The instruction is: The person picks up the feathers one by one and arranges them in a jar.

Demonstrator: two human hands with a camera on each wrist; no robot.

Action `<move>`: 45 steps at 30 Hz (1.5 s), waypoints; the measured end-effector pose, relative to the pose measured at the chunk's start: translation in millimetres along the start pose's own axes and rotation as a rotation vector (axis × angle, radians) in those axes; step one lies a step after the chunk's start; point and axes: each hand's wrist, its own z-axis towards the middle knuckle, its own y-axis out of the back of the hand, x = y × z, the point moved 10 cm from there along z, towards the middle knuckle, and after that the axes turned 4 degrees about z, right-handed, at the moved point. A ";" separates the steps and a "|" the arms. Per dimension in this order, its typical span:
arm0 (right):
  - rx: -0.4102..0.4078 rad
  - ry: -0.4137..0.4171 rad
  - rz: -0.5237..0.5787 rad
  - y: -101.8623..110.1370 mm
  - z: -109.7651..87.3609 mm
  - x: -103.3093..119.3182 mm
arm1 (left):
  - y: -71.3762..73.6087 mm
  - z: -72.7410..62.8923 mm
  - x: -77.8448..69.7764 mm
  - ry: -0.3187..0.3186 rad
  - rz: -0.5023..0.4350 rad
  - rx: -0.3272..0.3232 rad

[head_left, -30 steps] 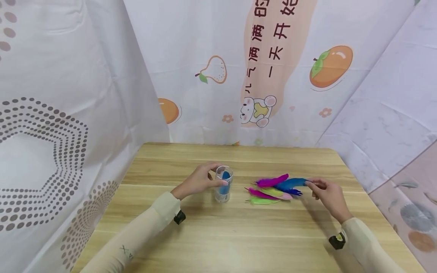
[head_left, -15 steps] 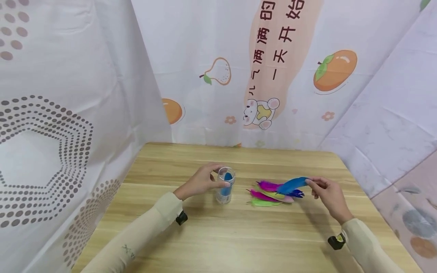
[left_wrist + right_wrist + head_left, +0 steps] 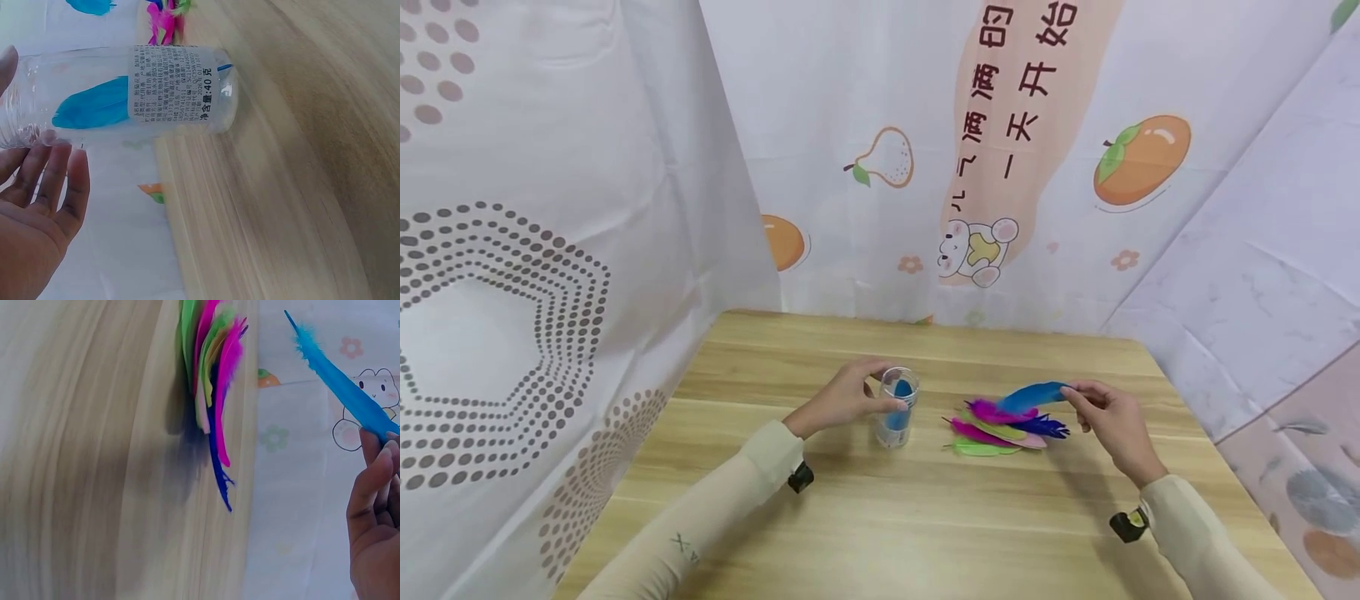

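My left hand grips a clear plastic jar that stands upright on the wooden table. A blue feather is inside the jar, and my fingers curl at its rim. My right hand pinches the quill end of a light blue feather and holds it lifted above a small pile of pink, green and dark blue feathers. In the right wrist view the held feather is clear of the pile.
Printed cloth screens enclose the table at the back, left and right. Bare wood lies in front of the jar and the pile, toward the near table edge.
My right hand has raised the light blue feather off the pile and shifted it slightly left toward the jar. The left hand and the jar have stayed put.
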 end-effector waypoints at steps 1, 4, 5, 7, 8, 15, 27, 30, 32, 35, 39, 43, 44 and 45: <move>0.000 -0.001 0.002 -0.9 0.3 0.6 | -0.6 -0.2 0.7 0.003 0.001 0.002; -0.004 -0.001 0.001 -2.3 0.9 3.2 | -2.2 -1.0 2.7 0.010 0.001 0.005; -0.006 0.001 -0.001 -2.5 1.2 4.3 | -2.6 -1.3 3.8 0.015 0.005 0.006; -0.013 0.005 -0.001 -2.9 1.8 6.2 | -2.3 -1.4 4.7 0.013 0.005 0.003; -0.015 0.008 0.000 -3.3 2.1 7.4 | -1.9 -1.5 4.6 0.010 0.005 0.001; -0.023 -0.006 -0.006 -4.5 4.0 10.6 | 0.4 0.7 5.0 0.003 0.002 0.001; -0.006 0.003 0.013 -13.5 9.0 18.8 | 1.2 2.2 -2.1 0.017 0.027 0.011; 0.004 0.009 0.007 -17.4 9.9 20.9 | 2.0 -0.3 -1.5 0.017 0.025 0.004; 0.004 0.016 0.010 -17.9 10.5 22.5 | 2.0 -0.2 -0.5 0.012 0.021 0.000; 0.018 0.046 0.015 -20.1 11.2 25.6 | 1.7 0.4 2.5 0.016 0.017 -0.003; 0.015 0.066 0.026 -21.3 11.9 27.6 | 1.4 1.5 5.4 0.019 0.013 -0.005; 0.000 0.069 0.028 -20.8 13.4 29.5 | 1.7 1.9 6.4 0.015 0.004 -0.006; 0.001 0.069 0.028 -21.4 13.9 30.5 | 1.7 1.6 6.7 0.014 0.000 -0.007; 0.004 0.070 0.028 -22.1 14.5 31.3 | 1.9 1.1 7.0 0.015 -0.005 -0.009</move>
